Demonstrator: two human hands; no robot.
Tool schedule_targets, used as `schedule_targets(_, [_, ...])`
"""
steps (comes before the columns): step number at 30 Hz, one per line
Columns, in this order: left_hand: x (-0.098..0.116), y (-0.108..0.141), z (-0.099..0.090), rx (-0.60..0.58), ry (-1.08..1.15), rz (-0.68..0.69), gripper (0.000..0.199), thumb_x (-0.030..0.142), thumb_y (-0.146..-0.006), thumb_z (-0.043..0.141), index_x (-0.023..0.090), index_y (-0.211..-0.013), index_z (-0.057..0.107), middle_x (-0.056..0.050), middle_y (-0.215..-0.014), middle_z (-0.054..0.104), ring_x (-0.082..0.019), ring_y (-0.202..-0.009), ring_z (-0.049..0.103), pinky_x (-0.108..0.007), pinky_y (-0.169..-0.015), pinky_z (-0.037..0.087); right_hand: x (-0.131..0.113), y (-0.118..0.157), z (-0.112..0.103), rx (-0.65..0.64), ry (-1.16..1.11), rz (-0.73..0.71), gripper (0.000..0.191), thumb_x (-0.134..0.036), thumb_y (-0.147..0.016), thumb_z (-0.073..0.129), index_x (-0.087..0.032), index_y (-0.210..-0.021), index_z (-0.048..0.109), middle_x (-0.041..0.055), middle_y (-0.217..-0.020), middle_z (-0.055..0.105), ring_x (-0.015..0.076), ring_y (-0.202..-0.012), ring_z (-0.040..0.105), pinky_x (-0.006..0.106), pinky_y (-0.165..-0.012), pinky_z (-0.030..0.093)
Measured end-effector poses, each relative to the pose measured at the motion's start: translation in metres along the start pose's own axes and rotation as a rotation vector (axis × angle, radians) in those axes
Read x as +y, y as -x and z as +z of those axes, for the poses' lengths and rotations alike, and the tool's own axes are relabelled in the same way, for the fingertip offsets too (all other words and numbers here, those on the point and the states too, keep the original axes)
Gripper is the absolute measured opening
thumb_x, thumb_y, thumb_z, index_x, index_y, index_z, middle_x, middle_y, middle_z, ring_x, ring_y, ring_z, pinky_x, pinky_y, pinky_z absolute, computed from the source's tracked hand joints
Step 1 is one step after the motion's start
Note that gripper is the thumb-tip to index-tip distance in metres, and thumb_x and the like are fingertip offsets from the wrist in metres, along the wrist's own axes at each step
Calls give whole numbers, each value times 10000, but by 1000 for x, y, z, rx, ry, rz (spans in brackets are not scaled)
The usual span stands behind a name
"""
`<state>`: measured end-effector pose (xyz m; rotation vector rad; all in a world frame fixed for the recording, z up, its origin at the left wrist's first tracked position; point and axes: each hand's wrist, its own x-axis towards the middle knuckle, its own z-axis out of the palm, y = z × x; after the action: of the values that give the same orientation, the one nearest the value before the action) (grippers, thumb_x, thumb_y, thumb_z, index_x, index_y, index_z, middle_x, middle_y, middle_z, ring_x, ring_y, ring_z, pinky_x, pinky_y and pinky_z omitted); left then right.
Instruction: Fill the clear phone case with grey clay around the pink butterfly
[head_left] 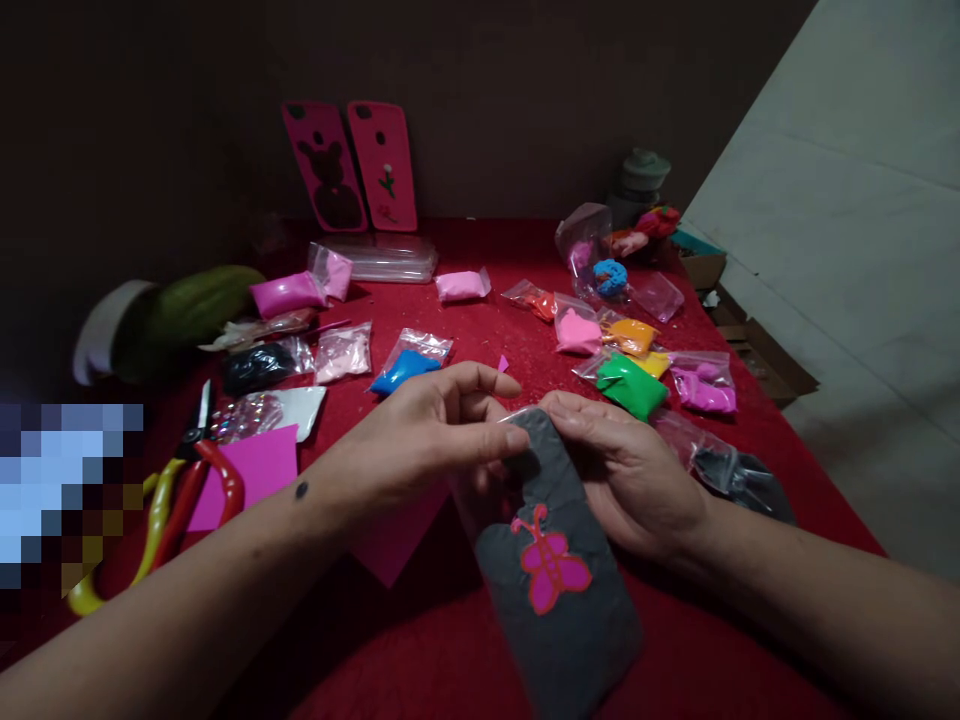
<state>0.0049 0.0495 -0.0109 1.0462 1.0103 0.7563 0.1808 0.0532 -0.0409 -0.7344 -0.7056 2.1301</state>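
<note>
Between my two hands is a phone case (562, 640) coated in dark grey clay, tilted with its top edge away from me. A pink butterfly with a red outline (553, 572) lies on the grey surface. Part of the case at its upper left is see-through and bare of grey. My left hand (457, 425) pinches the top edge, thumb on the grey face and index finger curled above. My right hand (630, 460) grips the upper right side, its fingers partly hidden behind the case.
Bags of coloured clay, among them blue (409, 370), green (631, 386) and black (259, 366), lie across the red cloth (480, 335). Scissors (196, 440) rest on the left by a pink sheet (262, 470). Two decorated pink phone cases (384, 190) lean against the back wall.
</note>
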Motion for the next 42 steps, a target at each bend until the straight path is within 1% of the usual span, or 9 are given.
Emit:
schedule_targets(5, [0,1,7,19,2,6,452,106,-707,749,160,-1090,516,52,-698,621,-95,-623,608,-190,-568,504,1,-1,0,-2,-38,23,141,-211,-780,676,-136,-681,611,6,-628,600,100,-576,548,219,-608,468])
schedule_targets(8, [-2,2,9,31,20,8,451,107,-713,731,160,-1101,507,59,-676,606,-89,-577,588,-197,-548,499,2,-1,0,-13,-47,28,155,-205,-791,668,-144,-671,590,6,-621,594,105,-562,553,229,-597,474])
schedule_targets(13, [0,4,9,42,-12,-2,392,109,-734,695,163,-1082,523,50,-692,604,-95,-600,585,-209,-568,494,3,-2,0,-26,-23,18,144,-210,-822,641,-148,-697,603,9,-624,604,107,-552,563,233,-601,479])
schedule_targets(21, [0,3,12,98,-19,-10,423,121,-697,742,154,-1063,533,66,-647,593,-80,-566,565,-189,-546,470,4,1,1,-63,15,7,151,-227,-835,638,-143,-715,602,13,-623,622,122,-566,600,238,-597,491])
schedule_targets(24, [-1,3,11,76,-12,-21,411,117,-711,731,162,-1065,528,49,-686,615,-90,-589,581,-211,-579,487,5,2,1,-63,8,9,149,-225,-839,637,-142,-720,600,14,-620,622,126,-570,604,236,-589,487])
schedule_targets(27, [0,2,5,11,-16,-43,363,157,-738,733,171,-1046,542,19,-747,648,-106,-615,607,-231,-597,499,3,2,1,-52,7,18,156,-230,-837,643,-143,-716,599,17,-634,629,123,-570,597,241,-596,484])
schedule_targets(30, [1,2,-1,-34,-9,-48,307,267,-789,722,185,-1039,565,3,-739,667,-114,-587,611,-233,-568,488,2,2,2,-25,-1,26,153,-226,-814,671,-143,-708,599,13,-637,621,117,-572,583,239,-604,477])
schedule_targets(34, [2,3,-4,-25,-43,-45,256,355,-831,692,193,-1005,599,-13,-716,688,-129,-594,632,-237,-572,486,1,1,2,-5,-20,18,145,-222,-772,711,-142,-703,611,1,-625,601,109,-552,547,250,-624,474])
schedule_targets(42, [1,3,-5,-14,-12,-70,276,394,-815,697,185,-976,616,-17,-652,674,-128,-538,612,-226,-530,463,1,0,1,18,-43,49,212,-255,-735,756,-147,-678,583,-6,-636,579,107,-573,528,247,-619,437])
